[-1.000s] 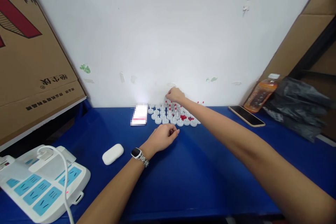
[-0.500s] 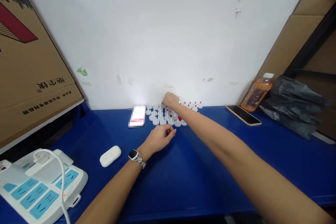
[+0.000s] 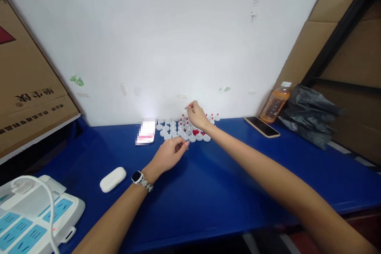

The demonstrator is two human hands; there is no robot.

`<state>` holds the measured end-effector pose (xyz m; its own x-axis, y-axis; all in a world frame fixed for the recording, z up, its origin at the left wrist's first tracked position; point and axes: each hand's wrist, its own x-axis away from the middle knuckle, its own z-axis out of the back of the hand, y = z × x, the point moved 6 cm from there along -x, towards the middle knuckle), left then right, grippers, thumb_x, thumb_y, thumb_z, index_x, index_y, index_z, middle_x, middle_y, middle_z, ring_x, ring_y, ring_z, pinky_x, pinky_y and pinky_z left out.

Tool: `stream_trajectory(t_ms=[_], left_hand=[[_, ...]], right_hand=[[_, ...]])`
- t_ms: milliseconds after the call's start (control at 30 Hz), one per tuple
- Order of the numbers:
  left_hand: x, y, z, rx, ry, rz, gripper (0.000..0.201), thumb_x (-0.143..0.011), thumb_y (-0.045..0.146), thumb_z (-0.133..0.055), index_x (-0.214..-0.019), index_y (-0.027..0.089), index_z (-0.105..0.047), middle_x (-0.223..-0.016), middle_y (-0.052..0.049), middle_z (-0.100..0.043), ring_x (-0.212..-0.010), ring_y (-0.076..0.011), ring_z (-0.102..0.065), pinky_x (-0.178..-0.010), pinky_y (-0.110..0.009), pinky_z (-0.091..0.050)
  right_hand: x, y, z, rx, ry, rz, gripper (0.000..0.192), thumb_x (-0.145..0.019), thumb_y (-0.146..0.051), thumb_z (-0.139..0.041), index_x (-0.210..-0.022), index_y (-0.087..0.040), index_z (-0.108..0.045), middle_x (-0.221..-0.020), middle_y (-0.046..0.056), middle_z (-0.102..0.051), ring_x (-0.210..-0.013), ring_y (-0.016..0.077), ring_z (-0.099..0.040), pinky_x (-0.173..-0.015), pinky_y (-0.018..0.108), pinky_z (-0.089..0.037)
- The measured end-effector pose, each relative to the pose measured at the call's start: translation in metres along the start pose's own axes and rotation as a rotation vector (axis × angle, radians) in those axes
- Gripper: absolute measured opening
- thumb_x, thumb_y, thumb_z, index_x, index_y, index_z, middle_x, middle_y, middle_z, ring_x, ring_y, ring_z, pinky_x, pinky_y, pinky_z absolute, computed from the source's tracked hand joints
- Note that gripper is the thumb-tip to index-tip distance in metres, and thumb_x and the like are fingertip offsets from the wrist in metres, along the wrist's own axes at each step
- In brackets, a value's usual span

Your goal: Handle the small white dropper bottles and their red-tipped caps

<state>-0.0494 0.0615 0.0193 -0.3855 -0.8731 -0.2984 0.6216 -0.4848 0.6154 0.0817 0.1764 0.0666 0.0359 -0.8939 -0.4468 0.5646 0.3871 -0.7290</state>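
Note:
White nozzle caps (image 3: 168, 137) stand in rows against the wall, several of them topped with small red tip caps (image 3: 187, 120). Loose red tip caps (image 3: 195, 132) lie among the white ones. My right hand (image 3: 197, 116) is raised just above the far rows, its thumb and fingers pinched on a small piece that looks like a red tip cap (image 3: 189, 106). My left hand (image 3: 171, 153) rests on the table at the front edge of the rows, with the fingers curled in. Whatever lies inside those fingers is hidden.
On the blue table (image 3: 184, 206) are a white oval case (image 3: 113, 179), a blurred-out phone-like object (image 3: 146, 131), a phone (image 3: 262, 126), an orange drink bottle (image 3: 276, 102) and a dark plastic bag (image 3: 311, 113). A power strip (image 3: 35, 218) with a white cable sits front left. Cardboard (image 3: 32, 67) leans at left.
My right hand has lifted from the far rows and turned, so its pinching fingertips now show. The left hand keeps its place by the front caps. The whole view has shifted slightly right.

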Motion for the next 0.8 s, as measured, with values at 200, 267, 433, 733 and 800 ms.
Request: stream_trajectory(t_ms=[200, 267, 433, 733, 800], left_hand=[[0.000, 0.017, -0.001, 0.044, 0.092, -0.073, 0.037, -0.099, 0.044, -0.042, -0.083, 0.020, -0.065, -0.075, 0.000, -0.061, -0.067, -0.0136, -0.053, -0.064, -0.027, -0.039], [-0.002, 0.022, -0.005, 0.048, 0.107, -0.102, 0.035, -0.099, 0.042, -0.042, -0.084, 0.019, -0.064, -0.078, -0.001, -0.061, -0.070, -0.0144, -0.054, -0.066, -0.027, -0.040], [-0.019, 0.036, -0.021, 0.045, 0.118, -0.128, 0.026, -0.099, 0.041, -0.043, -0.106, 0.021, -0.059, -0.091, -0.003, -0.062, -0.078, -0.0165, -0.057, -0.069, -0.030, -0.043], [-0.024, 0.058, -0.047, -0.049, -0.003, -0.281, 0.027, -0.104, 0.036, -0.029, -0.091, 0.021, -0.047, -0.085, -0.003, -0.055, -0.075, -0.0169, -0.053, -0.072, -0.032, -0.043], [-0.020, 0.060, -0.047, -0.139, -0.013, -0.312, 0.028, -0.104, 0.035, -0.027, -0.091, 0.021, -0.047, -0.086, -0.004, -0.055, -0.076, -0.0178, -0.053, -0.071, -0.032, -0.043]], right_hand=[[0.077, 0.034, 0.031, -0.639, -0.112, -0.140, 0.027, -0.090, -0.050, -0.047, -0.093, -0.025, -0.037, -0.080, -0.002, -0.056, -0.065, 0.0144, -0.062, -0.058, 0.028, -0.051], [0.093, 0.041, 0.042, -0.694, -0.111, -0.184, 0.032, -0.088, -0.055, -0.051, -0.091, -0.024, -0.042, -0.072, -0.004, -0.052, -0.059, 0.0125, -0.056, -0.054, 0.026, -0.048], [0.114, 0.042, 0.043, -0.666, -0.331, -0.209, 0.044, -0.088, -0.059, -0.048, -0.071, -0.019, -0.051, -0.053, -0.005, -0.041, -0.044, 0.0083, -0.036, -0.043, 0.022, -0.032], [0.131, 0.044, 0.031, -0.783, -0.362, -0.430, 0.041, -0.088, -0.065, -0.047, -0.084, -0.025, -0.037, -0.046, -0.012, -0.035, -0.037, 0.0070, -0.023, -0.037, 0.018, -0.019], [0.133, 0.041, 0.030, -0.786, -0.379, -0.441, 0.042, -0.087, -0.066, -0.047, -0.085, -0.026, -0.036, -0.046, -0.012, -0.033, -0.037, 0.0066, -0.021, -0.037, 0.017, -0.018]])
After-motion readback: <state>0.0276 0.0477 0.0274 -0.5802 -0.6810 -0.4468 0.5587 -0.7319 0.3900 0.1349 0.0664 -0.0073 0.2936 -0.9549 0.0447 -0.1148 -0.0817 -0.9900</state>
